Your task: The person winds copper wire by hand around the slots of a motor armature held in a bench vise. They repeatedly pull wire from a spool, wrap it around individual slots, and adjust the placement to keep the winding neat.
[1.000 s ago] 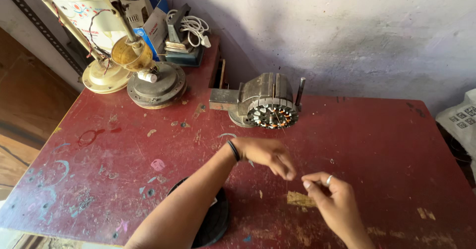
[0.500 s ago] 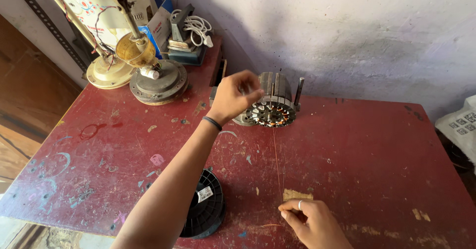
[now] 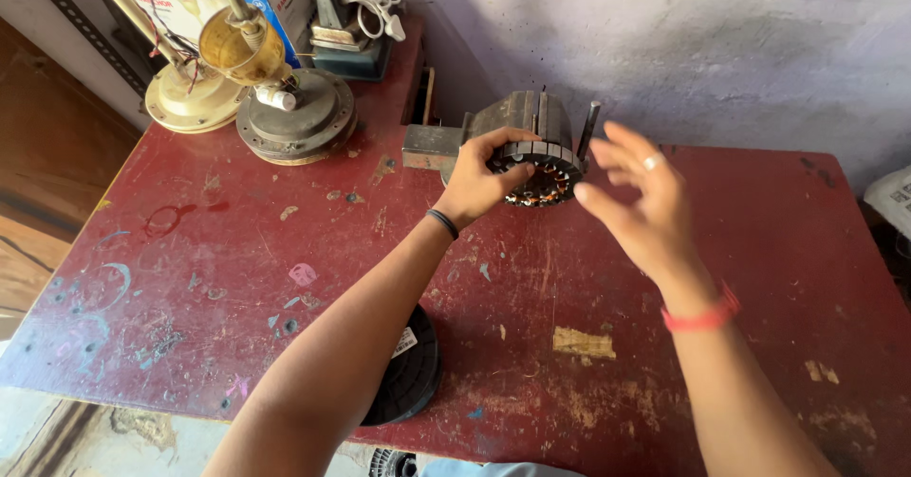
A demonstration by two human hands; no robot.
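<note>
Fingers of left hand [image 3: 479, 178] on stator [image 3: 536, 149], right hand [image 3: 634, 197] spread beside it

The left hand [image 3: 479, 178] reaches forward with fingers curled in a grip, while the right hand [image 3: 634, 192] hovers open, fingers spread.

Scuffed red table [image 3: 237, 249], red wristband [image 3: 702, 320]

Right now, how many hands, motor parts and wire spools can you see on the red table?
Hands: 2, left hand and right hand
Motor parts: 3, stator, round housing, cream base
Black spool: 1
Total: 6
</note>
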